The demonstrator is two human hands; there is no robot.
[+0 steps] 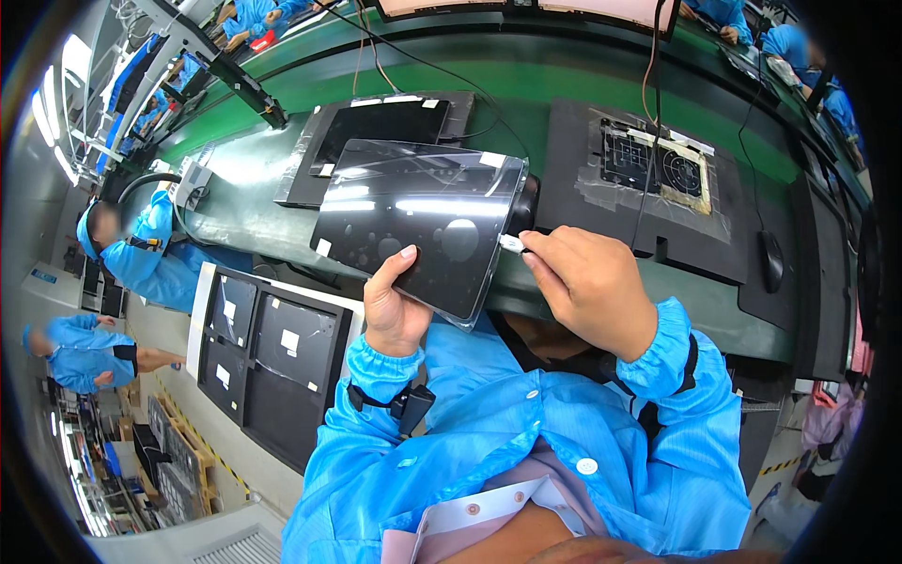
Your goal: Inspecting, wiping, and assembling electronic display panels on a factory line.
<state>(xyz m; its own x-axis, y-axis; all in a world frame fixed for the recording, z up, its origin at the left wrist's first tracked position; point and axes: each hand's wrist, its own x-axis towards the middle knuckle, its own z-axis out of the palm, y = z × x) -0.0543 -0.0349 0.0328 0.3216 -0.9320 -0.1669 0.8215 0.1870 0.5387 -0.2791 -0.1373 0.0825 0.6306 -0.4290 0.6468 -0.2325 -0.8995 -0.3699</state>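
A black tablet (413,202), glossy and covered in a clear film with bubbles, is tilted in front of me above the bench. Small white stickers mark its corners. My left hand (396,305) grips its lower edge, the thumb lying on the screen. At the tablet's right edge, my right hand (594,287) pinches a white cable plug (511,243) between thumb and fingers. The plug's tip meets that edge; whether it is seated in a port I cannot tell.
Behind the tablet, another dark panel (381,130) rests on a black pad. To the right lie a taped black fixture board (587,202) and a mouse (770,261). A compartmented tray (246,365) stands lower left. Cables hang over the bench (240,202); a co-worker (150,254) is at left.
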